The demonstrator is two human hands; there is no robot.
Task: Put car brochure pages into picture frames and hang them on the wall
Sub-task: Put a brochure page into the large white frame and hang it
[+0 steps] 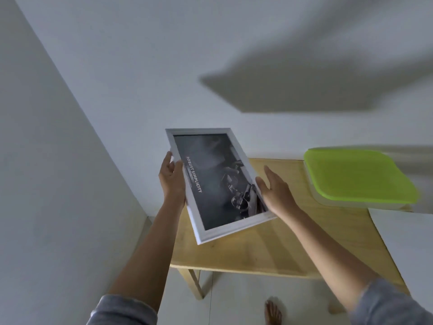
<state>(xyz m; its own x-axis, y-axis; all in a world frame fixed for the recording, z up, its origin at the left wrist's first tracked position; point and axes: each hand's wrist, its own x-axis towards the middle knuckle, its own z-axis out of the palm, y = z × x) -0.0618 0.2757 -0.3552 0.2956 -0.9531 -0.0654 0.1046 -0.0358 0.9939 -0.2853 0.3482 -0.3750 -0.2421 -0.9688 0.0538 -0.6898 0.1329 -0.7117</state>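
Aloft, left hand (172,181) grips, right hand (276,191) presses a rectangular white frame (236,228).

1. I see a light wooden surface (269,249) pushed up against the white wall.
2. At its far right corner sits a pale box with a lime-green lid (358,174).
3. Nearer me on the right, a white sheet (405,242) covers that end of the surface and runs out of view.
4. A wooden leg (195,285) stands on the pale floor (234,301).
5. A bare foot (273,311) rests on the floor just beside the surface's near edge.
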